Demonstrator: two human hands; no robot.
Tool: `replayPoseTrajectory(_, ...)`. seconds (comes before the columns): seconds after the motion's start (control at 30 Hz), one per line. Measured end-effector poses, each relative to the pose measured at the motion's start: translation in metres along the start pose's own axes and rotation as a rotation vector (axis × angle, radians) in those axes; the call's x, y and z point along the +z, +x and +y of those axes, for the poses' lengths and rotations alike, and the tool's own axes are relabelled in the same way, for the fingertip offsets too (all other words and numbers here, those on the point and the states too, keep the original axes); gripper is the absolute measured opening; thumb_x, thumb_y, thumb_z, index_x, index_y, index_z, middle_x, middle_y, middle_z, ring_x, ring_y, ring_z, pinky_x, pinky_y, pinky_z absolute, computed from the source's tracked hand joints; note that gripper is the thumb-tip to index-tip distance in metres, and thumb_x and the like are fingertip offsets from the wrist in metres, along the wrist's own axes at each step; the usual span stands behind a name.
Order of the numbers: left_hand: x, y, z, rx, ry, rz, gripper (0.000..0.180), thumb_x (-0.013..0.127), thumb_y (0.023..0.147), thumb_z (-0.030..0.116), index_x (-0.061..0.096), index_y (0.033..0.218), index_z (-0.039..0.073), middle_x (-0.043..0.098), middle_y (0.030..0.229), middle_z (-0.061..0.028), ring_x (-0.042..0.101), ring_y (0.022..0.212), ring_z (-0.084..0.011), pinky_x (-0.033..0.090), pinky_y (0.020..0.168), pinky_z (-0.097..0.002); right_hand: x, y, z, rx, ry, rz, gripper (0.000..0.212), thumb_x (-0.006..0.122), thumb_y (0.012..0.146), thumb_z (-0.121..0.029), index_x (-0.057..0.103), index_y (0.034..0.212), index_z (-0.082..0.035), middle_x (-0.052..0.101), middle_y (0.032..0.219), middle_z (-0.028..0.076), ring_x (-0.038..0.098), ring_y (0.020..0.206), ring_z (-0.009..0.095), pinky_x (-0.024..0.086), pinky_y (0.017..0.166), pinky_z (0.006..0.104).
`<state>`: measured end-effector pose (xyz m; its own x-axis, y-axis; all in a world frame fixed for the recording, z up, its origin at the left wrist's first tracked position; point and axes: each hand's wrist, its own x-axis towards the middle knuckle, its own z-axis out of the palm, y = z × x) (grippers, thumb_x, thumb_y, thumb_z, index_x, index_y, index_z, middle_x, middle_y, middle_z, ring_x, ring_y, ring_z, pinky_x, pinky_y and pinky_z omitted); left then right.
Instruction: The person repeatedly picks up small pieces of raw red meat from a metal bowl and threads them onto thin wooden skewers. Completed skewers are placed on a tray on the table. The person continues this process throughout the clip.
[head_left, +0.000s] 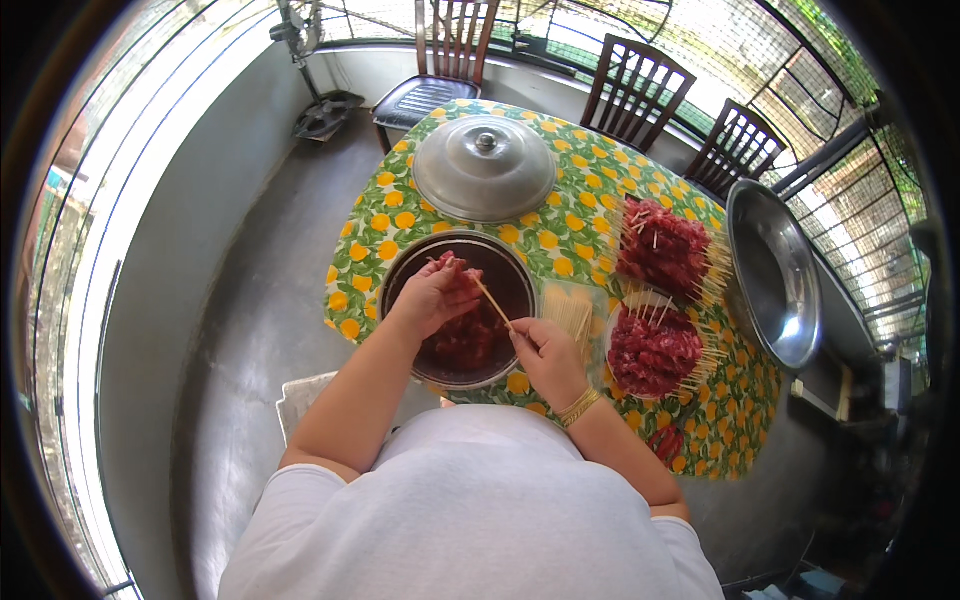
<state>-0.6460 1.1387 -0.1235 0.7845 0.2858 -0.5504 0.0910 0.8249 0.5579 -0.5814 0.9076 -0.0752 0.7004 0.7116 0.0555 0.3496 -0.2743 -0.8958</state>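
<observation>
Over a round metal pot holding dark red marinated meat, my left hand pinches a piece of raw meat at the end of a bamboo skewer. The skewer's lower end is between the thumb and fingers of my right hand, which wears gold bracelets at the wrist. Beside the right hand lies a bundle of bare bamboo skewers on a clear plastic bag. To its right are two heaps of skewered meat, a nearer heap on a plate and a farther heap.
A domed metal lid rests beyond the pot on the fruit-patterned tablecloth. A large steel basin leans at the table's right edge. Dark wooden chairs stand along the far side. A fan stands at the far left.
</observation>
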Motion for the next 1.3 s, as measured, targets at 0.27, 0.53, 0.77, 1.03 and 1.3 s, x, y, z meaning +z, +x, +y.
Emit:
replayPoseTrajectory(0.27,-0.028,0.001,-0.005,-0.021,0.255,0.068,0.029,0.057,0.098,0.015,0.052,0.126,0.012,0.068,0.115,-0.0104,0.067,0.104,-0.024,0.052,0.091,-0.0458,-0.072,-0.069,0.099,0.13,-0.277,0.5,0.014,0.061,0.092,-0.013,0.065,0.103,-0.005,0.065,0.095,0.017,0.063,0.084,0.036,0.051,0.074,0.0412)
replayPoseTrajectory(0.53,-0.041,0.014,-0.015,-0.101,0.36,0.093,0.026,0.052,0.1,0.012,0.053,0.125,0.018,0.069,0.11,-0.0028,0.065,0.103,-0.0209,0.049,0.09,-0.0451,-0.078,-0.244,0.175,0.609,-0.452,0.602,0.016,0.061,0.092,-0.02,0.065,0.104,-0.011,0.065,0.096,0.013,0.064,0.086,0.034,0.052,0.073,0.0429)
replayPoseTrajectory(0.77,-0.018,0.022,-0.021,-0.163,0.325,0.071,0.025,0.054,0.1,0.016,0.051,0.125,0.018,0.068,0.111,-0.0051,0.063,0.106,-0.0237,0.046,0.095,-0.0484,-0.067,-0.235,0.189,0.711,-0.552,0.316,0.019,0.065,0.089,-0.02,0.067,0.105,-0.01,0.064,0.096,0.013,0.063,0.09,0.033,0.052,0.078,0.042)
replayPoseTrajectory(1.03,-0.005,0.026,-0.033,-0.15,0.352,0.079,0.02,0.062,0.098,0.027,0.057,0.113,0.016,0.07,0.11,-0.0093,0.066,0.103,-0.0251,0.049,0.092,-0.0475,-0.036,-0.078,0.164,0.413,-0.651,0.161,0.019,0.058,0.092,-0.018,0.066,0.108,-0.01,0.067,0.095,0.011,0.068,0.085,0.034,0.056,0.071,0.0454)
replayPoseTrajectory(1.3,0.01,0.01,-0.031,-0.102,0.325,0.089,0.018,0.057,0.1,0.021,0.055,0.116,0.013,0.069,0.114,-0.0119,0.067,0.101,-0.0231,0.05,0.093,-0.0461,-0.011,-0.001,0.173,0.773,-0.602,-0.177,0.025,0.056,0.096,-0.02,0.063,0.109,0.0,0.07,0.108,0.02,0.07,0.097,0.034,0.057,0.077,0.0444)
